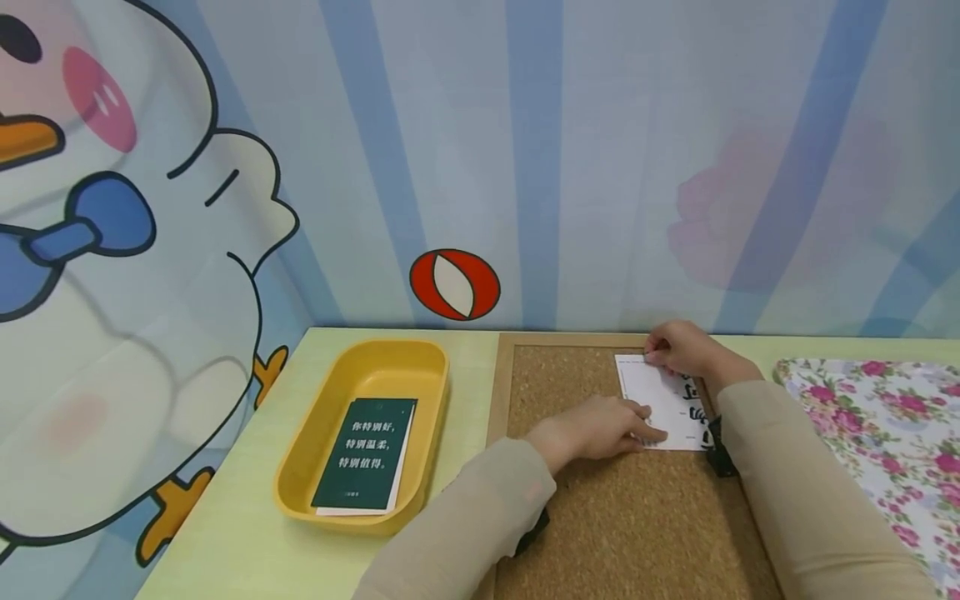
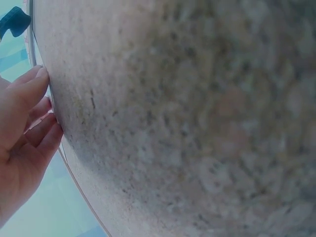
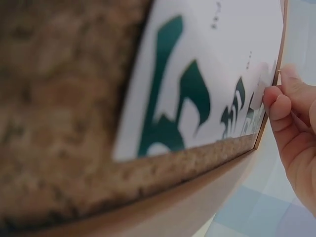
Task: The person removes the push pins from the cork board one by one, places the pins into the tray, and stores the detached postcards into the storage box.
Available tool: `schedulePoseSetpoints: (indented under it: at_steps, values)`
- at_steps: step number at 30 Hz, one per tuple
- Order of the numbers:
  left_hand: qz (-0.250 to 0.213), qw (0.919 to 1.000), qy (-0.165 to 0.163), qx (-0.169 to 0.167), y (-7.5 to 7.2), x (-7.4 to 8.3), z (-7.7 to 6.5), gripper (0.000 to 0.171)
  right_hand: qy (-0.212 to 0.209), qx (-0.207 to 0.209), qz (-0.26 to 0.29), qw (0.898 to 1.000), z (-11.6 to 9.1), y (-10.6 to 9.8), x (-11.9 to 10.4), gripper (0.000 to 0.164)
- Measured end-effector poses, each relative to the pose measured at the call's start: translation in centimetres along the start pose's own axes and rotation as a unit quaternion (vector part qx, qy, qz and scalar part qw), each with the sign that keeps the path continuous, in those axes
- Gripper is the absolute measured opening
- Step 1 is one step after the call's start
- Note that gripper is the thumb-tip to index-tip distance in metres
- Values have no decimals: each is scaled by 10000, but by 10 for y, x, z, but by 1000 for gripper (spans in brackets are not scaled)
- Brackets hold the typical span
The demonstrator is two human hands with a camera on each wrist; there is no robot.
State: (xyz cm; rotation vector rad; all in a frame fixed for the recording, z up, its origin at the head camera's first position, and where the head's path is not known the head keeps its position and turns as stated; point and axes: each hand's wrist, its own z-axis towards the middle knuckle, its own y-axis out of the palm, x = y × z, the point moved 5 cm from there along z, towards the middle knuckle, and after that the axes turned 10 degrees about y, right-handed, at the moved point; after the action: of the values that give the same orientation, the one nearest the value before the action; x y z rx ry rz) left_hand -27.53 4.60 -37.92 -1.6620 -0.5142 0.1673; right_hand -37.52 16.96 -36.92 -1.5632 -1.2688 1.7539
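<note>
A white card (image 1: 651,398) with large dark green characters lies on the upper right part of a wood-framed cork board (image 1: 637,533). My left hand (image 1: 596,427) rests on the card's lower left part, its index finger stretched out flat across it. The left wrist view shows that hand (image 2: 24,133) with its fingertips low over the cork. At the card's top edge is my right hand (image 1: 684,348), thumb and fingertips pinched together. A tiny gold-coloured pin (image 3: 280,71) shows at the thumb tip in the right wrist view; the fingers hide most of it.
On the left, a yellow plastic tray (image 1: 288,475) holds a small stack of dark green cards (image 1: 366,450) with white writing. A floral-patterned tray (image 1: 885,425) lies right of the board, beside my right sleeve. A cartoon-printed backdrop (image 1: 465,150) rises behind the pale yellow table.
</note>
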Motion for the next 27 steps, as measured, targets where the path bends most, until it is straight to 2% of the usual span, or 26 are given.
schedulePoseSetpoints:
  at_steps: [9,17,22,27]
  values:
    - [-36,10000,1,30,1,0,0,38,-197,-29,60,9998,-5,-4,-2,7]
    - [-99,9999,48,38,0,0,0,38,-515,-174,471,9974,-16,-15,-6,10]
    - [-121,9999,26,70,1,0,0,38,-438,-298,888,9946,-22,-21,-3,15]
    - [-109,9999,-6,86,1,0,1,38,-367,-338,1072,9930,-32,-27,-2,16]
